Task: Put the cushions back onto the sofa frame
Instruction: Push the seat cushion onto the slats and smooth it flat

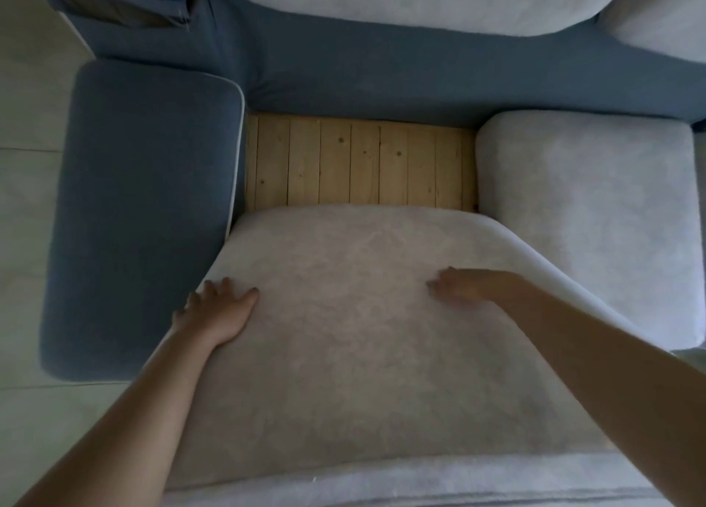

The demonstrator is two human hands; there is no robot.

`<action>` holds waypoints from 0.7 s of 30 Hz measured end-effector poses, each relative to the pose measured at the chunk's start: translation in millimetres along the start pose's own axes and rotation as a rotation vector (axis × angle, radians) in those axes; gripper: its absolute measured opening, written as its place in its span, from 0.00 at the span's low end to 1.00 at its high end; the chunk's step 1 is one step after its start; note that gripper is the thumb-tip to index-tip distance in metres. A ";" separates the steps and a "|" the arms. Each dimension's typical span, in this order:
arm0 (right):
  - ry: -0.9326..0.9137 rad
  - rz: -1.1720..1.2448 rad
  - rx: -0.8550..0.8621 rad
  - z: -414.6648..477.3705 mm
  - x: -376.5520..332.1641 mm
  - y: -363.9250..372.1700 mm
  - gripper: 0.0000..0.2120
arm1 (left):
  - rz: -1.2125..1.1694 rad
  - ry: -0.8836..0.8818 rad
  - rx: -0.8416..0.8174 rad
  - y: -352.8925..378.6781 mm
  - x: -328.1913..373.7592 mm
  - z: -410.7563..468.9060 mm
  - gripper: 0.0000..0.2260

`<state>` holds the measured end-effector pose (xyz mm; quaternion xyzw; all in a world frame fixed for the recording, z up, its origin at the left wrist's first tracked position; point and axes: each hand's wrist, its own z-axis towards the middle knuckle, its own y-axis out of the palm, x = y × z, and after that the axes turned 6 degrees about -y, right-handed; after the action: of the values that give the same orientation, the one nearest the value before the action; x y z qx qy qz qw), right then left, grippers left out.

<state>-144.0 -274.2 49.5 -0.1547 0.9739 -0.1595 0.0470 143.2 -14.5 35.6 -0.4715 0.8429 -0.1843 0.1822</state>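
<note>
Both palms are down on the cushion (pixel 355 315): the left hand (pixel 217 310) spread flat at its left edge, the right hand (pixel 464 287) flat on top, fingers loose. The cushion sits part-way in, slats (pixel 359 162) bare behind it.

No text, label, brand, number or sign can be read anywhere, neither on the seat cushion (pixel 344 334), nor the blue sofa frame (pixel 145 208), nor the wooden slats (pixel 359 162).
</note>
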 end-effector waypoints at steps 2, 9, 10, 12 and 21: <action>-0.095 -0.015 0.122 -8.3 -20.3 0.6 0.32 | 0.005 0.007 -0.004 -3.6 0.4 0.6 0.32; -0.095 0.018 -0.041 1.6 -48.5 1.6 0.33 | 0.012 0.036 -0.015 -7.3 -0.4 -0.7 0.32; -0.132 0.025 0.050 0.6 -56.6 0.8 0.32 | 0.012 0.037 -0.018 -8.4 0.0 -1.2 0.32; -0.196 -0.066 0.148 -14.8 -72.3 36.0 0.32 | 0.016 0.041 -0.033 -7.8 0.9 -3.5 0.33; -0.221 -0.034 0.200 -21.3 -117.5 43.5 0.31 | 0.001 0.141 -0.064 -15.6 -15.7 -12.1 0.32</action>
<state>-48.0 -191.5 60.4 -0.1822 0.9392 -0.2387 0.1663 156.4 -6.9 55.6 -0.4626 0.8594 -0.1898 0.1072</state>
